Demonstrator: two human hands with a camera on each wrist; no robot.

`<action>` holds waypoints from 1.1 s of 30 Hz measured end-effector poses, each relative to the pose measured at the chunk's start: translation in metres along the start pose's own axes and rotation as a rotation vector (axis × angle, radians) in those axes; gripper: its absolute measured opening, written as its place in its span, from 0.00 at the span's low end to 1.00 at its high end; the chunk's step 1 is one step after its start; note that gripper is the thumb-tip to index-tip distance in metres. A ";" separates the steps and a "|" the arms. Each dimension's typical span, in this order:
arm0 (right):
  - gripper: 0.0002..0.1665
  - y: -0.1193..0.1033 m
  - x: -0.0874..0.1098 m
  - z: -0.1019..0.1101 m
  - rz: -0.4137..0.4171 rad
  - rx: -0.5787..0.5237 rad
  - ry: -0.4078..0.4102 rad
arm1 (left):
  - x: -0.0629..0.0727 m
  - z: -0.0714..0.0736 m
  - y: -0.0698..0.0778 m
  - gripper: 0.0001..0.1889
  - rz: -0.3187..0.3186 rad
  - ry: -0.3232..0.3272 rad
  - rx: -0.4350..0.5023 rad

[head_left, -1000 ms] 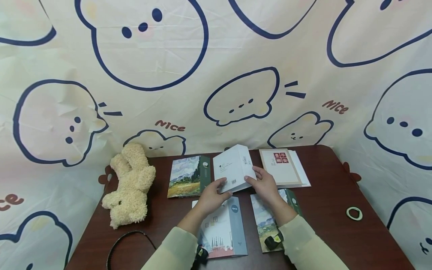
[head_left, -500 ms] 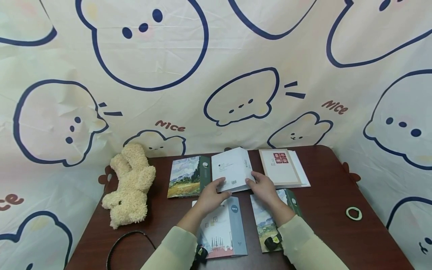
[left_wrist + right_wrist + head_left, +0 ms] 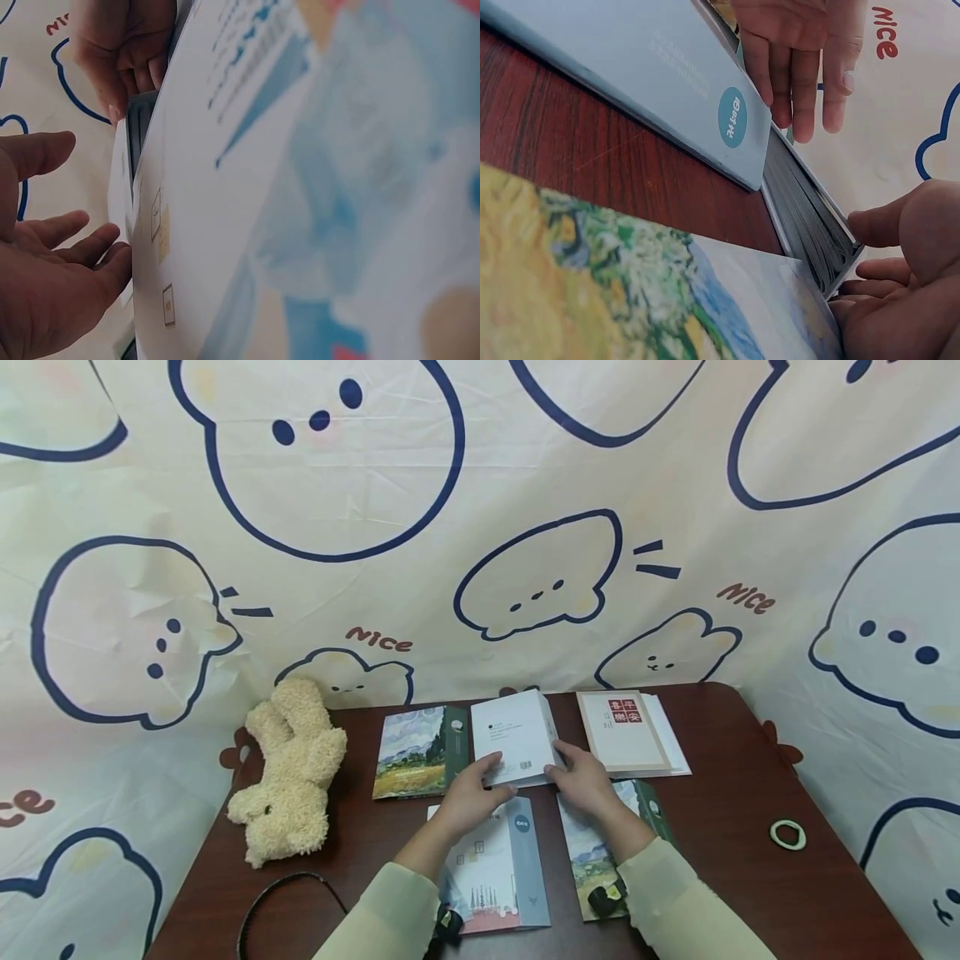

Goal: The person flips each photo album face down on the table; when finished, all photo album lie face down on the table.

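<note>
A thick white book (image 3: 512, 728) lies near the back of the table, back cover up, with small print and a barcode-like square. My left hand (image 3: 467, 797) is at its near left corner; the left wrist view shows this hand's (image 3: 56, 277) fingers loosely straight, thumb apart. At the near right corner my right hand (image 3: 588, 783) holds the book, thumb on the cover edge and fingers along the side. The right wrist view shows the grey page edges (image 3: 802, 210) between the hands. Below my forearms lie a pale blue-and-white book (image 3: 483, 881) and a landscape-painting book (image 3: 588, 860).
Left of the white book is another landscape-painting book (image 3: 411, 752). To its right lies a cream book with red characters (image 3: 626, 727). A plush toy (image 3: 292, 777) and a black headband-like loop (image 3: 255, 902) sit at left, a pale green ring (image 3: 787, 835) at right.
The white book has gone from tilted, with its spine side showing broadly, to lying nearly flat. My right hand has shifted slightly down and left with it; my left hand has barely moved.
</note>
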State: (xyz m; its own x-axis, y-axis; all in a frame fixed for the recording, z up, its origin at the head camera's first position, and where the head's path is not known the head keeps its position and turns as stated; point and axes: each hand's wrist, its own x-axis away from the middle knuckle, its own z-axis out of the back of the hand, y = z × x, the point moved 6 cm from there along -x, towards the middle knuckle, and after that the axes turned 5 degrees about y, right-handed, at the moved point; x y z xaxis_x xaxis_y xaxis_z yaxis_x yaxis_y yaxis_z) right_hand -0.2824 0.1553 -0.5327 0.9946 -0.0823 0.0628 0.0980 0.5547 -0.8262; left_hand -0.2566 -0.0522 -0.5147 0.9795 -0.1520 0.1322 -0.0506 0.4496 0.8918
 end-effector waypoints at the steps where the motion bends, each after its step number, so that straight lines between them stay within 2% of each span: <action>1: 0.37 0.000 0.000 0.000 0.001 -0.007 -0.001 | 0.000 0.000 0.000 0.37 0.001 0.002 0.001; 6: 0.37 -0.003 0.001 0.002 0.011 -0.023 0.010 | 0.000 0.001 0.002 0.37 0.000 0.010 0.012; 17: 0.35 -0.008 0.003 0.010 0.050 0.025 0.018 | 0.000 -0.002 0.009 0.36 -0.008 0.014 0.068; 28: 0.33 -0.006 0.006 0.039 0.115 0.022 0.047 | -0.001 -0.015 0.028 0.33 -0.066 0.025 0.124; 33: 0.33 -0.008 0.009 0.051 0.131 0.061 0.058 | -0.002 -0.021 0.036 0.32 -0.088 0.021 0.134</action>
State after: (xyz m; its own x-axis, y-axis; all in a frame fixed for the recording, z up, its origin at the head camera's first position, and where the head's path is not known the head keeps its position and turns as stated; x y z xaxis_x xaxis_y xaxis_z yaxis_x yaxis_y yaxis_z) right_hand -0.2723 0.1920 -0.4965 0.9956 -0.0528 -0.0775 -0.0290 0.6127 -0.7898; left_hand -0.2559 -0.0172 -0.4914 0.9851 -0.1668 0.0430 0.0117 0.3136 0.9495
